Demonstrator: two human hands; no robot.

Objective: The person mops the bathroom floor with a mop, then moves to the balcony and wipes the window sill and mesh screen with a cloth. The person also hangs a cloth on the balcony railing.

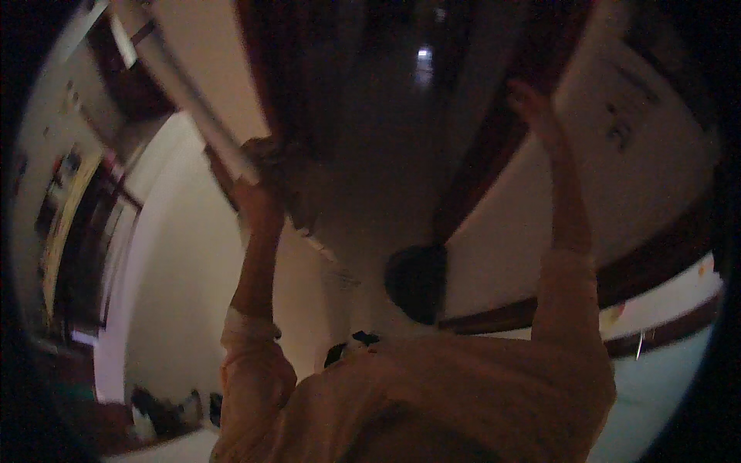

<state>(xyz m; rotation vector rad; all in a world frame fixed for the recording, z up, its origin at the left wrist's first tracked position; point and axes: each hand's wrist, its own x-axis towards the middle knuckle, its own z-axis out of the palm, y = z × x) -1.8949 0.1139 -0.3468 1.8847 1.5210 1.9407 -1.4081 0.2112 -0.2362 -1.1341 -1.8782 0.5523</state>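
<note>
My left hand [257,202] is closed around a long pale pole [200,110], which slants from the upper left down to the hand. Dark brown, blurred material [266,153] lies just beyond the fingers; I cannot tell what it is. My right hand [535,113] is raised at the upper right, beside the dark frame of a doorway [492,156]. Its fingers are spread, with nothing seen in them; whether they touch the frame is unclear. Both forearms stick out of rolled-up sleeves.
Dim floor with a bright reflection [424,63] lies through the doorway. A dark rounded object [417,283] is near the frame's lower end. Pale walls [179,249] stand either side, with blurred shelving [72,231] at far left and small dark items [162,408] low at left.
</note>
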